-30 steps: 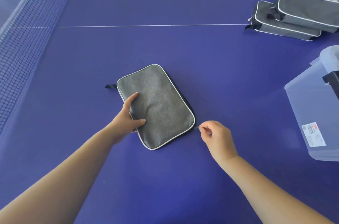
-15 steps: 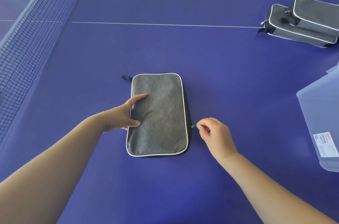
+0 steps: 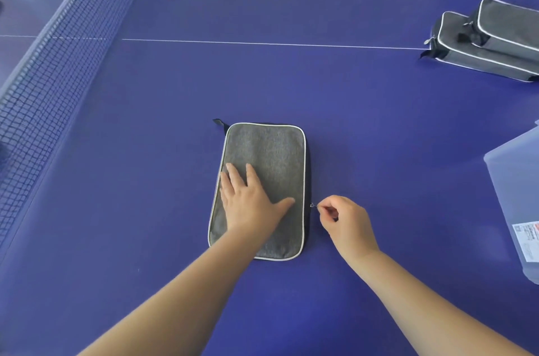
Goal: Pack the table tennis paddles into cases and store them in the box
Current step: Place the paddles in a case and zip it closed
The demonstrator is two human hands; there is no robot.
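Left hand (image 3: pixel 250 198) is lying flat, fingers spread, pressing the grey case (image 3: pixel 264 175) at mid-table, while the right hand (image 3: pixel 344 220) at its 3 o'clock edge is pinching the zipper pull (image 3: pixel 312 205). Zipping appears underway; next it needs a steady pull along the edge.

The left hand (image 3: pixel 250 201) lies flat, palm down, fingers straight and slightly spread, thumb stretched out toward the right hand. Its bare forearm runs back and down to the lower left. The right hand (image 3: pixel 347 221) sits just beside it, apart from the thumb tip, with fingers curled inward and thumb and forefinger closed in a pinching grip on a small metal pull (image 3: pixel 312 205) at the fingertips. The knuckles face up, the wrist is bent slightly, and the bare forearm runs back to the lower right.
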